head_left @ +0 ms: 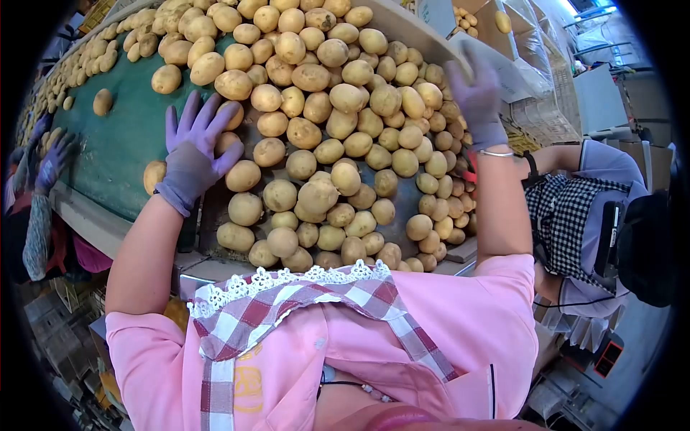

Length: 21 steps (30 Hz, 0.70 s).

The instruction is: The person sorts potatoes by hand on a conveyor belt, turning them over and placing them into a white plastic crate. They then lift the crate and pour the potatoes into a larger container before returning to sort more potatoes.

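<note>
Many potatoes lie heaped over the sorting table, with a green belt under those at the left. My left hand, in a purple and grey glove, rests with spread fingers at the left edge of the heap, touching potatoes beside its fingers and thumb. At the right rim of the table my right hand, gloved too, is raised and smeared by motion. Its fingers are too blurred to read. A single potato is in the air near an open box, apart from that hand.
Cardboard boxes and a crate stand beyond the right rim. A co-worker in a checked apron is close at the right. Another co-worker's gloved hands are at the far left edge of the belt.
</note>
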Each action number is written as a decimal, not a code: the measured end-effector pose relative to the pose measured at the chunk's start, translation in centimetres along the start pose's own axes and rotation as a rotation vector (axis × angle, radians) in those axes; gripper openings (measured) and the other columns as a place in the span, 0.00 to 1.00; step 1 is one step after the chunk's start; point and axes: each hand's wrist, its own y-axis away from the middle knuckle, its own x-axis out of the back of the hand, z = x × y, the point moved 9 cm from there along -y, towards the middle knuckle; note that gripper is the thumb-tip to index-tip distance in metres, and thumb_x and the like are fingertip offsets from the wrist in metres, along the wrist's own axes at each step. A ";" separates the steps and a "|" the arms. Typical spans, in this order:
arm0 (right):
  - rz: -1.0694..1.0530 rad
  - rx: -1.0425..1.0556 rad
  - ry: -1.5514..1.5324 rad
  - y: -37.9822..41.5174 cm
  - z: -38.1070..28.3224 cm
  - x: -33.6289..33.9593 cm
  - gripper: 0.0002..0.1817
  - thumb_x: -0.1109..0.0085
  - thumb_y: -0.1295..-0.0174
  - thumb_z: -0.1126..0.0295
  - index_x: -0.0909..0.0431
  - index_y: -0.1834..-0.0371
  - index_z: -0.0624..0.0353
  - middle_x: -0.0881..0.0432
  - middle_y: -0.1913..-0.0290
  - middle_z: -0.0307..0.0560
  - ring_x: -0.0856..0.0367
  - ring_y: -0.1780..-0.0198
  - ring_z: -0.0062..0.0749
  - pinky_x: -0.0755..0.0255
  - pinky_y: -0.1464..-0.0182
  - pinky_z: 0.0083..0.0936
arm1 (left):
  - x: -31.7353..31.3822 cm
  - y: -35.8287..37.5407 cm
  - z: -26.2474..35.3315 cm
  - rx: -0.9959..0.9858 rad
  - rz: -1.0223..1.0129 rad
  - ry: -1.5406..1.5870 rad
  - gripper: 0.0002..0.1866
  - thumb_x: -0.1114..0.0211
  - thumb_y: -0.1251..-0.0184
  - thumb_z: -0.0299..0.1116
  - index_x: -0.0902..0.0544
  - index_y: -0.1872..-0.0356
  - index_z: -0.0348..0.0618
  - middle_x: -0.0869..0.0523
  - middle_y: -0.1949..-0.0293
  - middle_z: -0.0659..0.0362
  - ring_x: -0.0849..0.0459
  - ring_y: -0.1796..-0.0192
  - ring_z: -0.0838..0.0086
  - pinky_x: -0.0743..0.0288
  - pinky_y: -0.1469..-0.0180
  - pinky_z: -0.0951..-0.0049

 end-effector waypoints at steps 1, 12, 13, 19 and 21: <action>-0.057 0.060 -0.177 1.8 -2.2 -3.3 0.25 0.33 0.41 0.58 0.20 0.41 0.55 0.13 0.58 0.52 0.15 0.55 0.49 0.21 0.49 0.38 | 0.1 0.0 0.0 0.002 -0.006 0.014 0.35 0.33 0.43 0.51 0.27 0.31 0.62 0.27 0.31 0.53 0.36 0.26 0.45 0.51 0.27 0.32; -0.692 -0.103 -0.118 15.3 -11.1 -2.3 0.33 0.30 0.50 0.51 0.24 0.38 0.45 0.22 0.57 0.51 0.20 0.56 0.50 0.25 0.54 0.42 | 0.4 0.0 0.2 -0.032 0.033 0.012 0.33 0.33 0.43 0.48 0.25 0.33 0.63 0.28 0.30 0.54 0.36 0.26 0.48 0.50 0.27 0.34; -0.774 -0.053 0.020 17.0 -12.5 -1.3 0.33 0.30 0.49 0.53 0.24 0.38 0.44 0.23 0.57 0.50 0.21 0.57 0.48 0.26 0.57 0.42 | 0.4 0.2 0.3 -0.037 0.034 0.010 0.33 0.33 0.43 0.48 0.25 0.33 0.63 0.28 0.30 0.55 0.36 0.26 0.48 0.49 0.27 0.34; -0.844 -0.325 -0.249 23.7 -13.3 1.1 0.35 0.30 0.49 0.48 0.25 0.38 0.52 0.22 0.59 0.51 0.18 0.62 0.47 0.23 0.62 0.42 | 2.8 -0.2 1.8 -0.133 0.114 0.122 0.29 0.32 0.42 0.39 0.22 0.37 0.47 0.24 0.34 0.51 0.31 0.29 0.46 0.44 0.28 0.40; -0.765 -0.373 -0.379 23.2 -13.7 1.4 0.36 0.30 0.48 0.47 0.25 0.38 0.53 0.21 0.59 0.52 0.17 0.61 0.47 0.22 0.62 0.41 | 4.8 -1.0 4.6 -0.262 0.090 0.189 0.27 0.33 0.42 0.35 0.21 0.39 0.42 0.22 0.36 0.47 0.28 0.31 0.46 0.41 0.29 0.45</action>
